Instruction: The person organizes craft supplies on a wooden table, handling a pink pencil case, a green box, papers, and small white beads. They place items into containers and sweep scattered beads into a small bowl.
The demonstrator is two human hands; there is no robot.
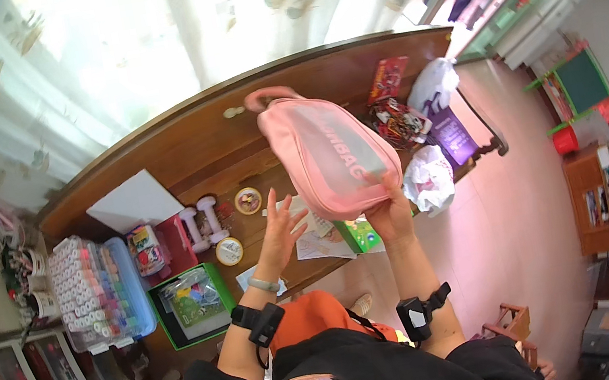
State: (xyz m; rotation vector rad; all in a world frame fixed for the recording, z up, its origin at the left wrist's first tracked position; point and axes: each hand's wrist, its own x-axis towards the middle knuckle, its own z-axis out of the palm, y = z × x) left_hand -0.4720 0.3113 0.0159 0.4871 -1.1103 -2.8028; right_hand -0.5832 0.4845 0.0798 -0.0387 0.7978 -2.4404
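Observation:
A pink zip bag [335,154] with a see-through front panel and a looped strap is held up above the wooden bench [241,170]. My right hand [390,212] grips its lower right end, thumb on the front and the other fingers partly hidden behind. Just left of the bag, my left hand [279,230] is raised with spread fingers and holds nothing. Under the hands lie white papers [322,245] and a green box [360,235]. Two round tins [247,200] sit left of my left hand.
At left stand a clear case of markers [92,294], a green-edged box [193,305], pink dumbbells [201,223] and a white board [136,202]. White plastic bags [428,180] and a purple box [453,136] lie at the bench's right end.

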